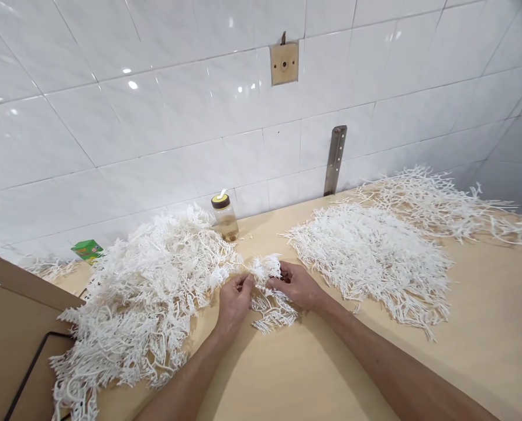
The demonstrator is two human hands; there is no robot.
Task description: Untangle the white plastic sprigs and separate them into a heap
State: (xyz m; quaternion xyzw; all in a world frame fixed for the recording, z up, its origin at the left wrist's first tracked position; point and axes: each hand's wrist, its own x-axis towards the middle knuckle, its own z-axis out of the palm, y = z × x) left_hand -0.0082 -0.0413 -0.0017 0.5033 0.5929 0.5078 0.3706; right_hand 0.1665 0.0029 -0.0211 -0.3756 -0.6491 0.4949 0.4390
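Note:
Between my hands is a small white branching sprig (pixel 265 268), frilly at its upper end. The fingers of my left hand (pixel 235 301) are pinched at its left side. My right hand (pixel 300 285) pinches its right side with thumb and forefinger. Below them a small clump of white sprigs (pixel 275 313) lies on the table. A big heap of similar frilly white sprigs (pixel 147 292) rises to the left, its edge close to my left hand. To the right lies a flatter pile of white sprigs (pixel 375 257).
Thin white stems (pixel 436 202) are spread at the back right of the wooden table (pixel 484 316). A dark-lidded jar (pixel 226 222) stands by the tiled wall. A green box (pixel 88 250) sits behind the left heap. A metal bracket (pixel 335 161) stands against the wall. A brown panel (pixel 19 333) borders the left.

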